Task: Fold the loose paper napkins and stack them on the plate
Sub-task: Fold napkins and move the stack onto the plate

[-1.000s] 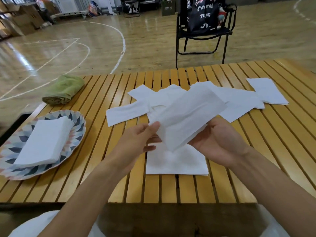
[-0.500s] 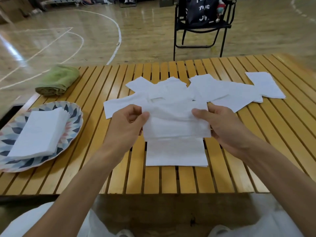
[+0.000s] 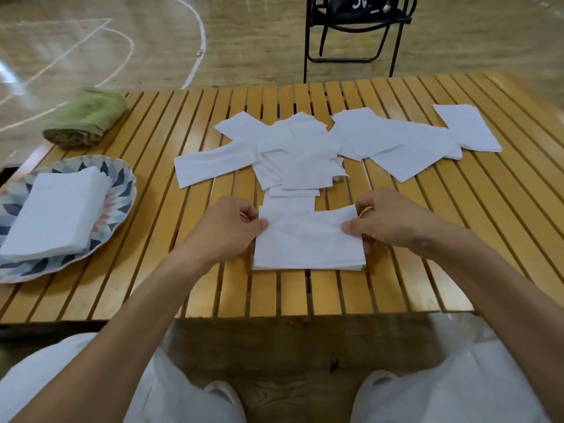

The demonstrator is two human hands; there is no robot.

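I had the left hand [image 3: 227, 230] and right hand [image 3: 387, 222] pinching the napkin [image 3: 308, 236] at its side edges; corners needed matching before creasing.

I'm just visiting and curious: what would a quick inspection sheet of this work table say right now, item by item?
Surface: slatted wooden table, on a gym floor.
Job's things: patterned plate at left bearing a stack of folded napkins; loose napkins spread across the middle and right; one napkin being folded on a small pile near the front edge.
Clutter: rolled green towel at the far left corner.
Hands: left hand and right hand pinch opposite sides of that napkin.
Cables: nothing seen.
Surroundings: black folding chair beyond the table; white court lines on the floor.
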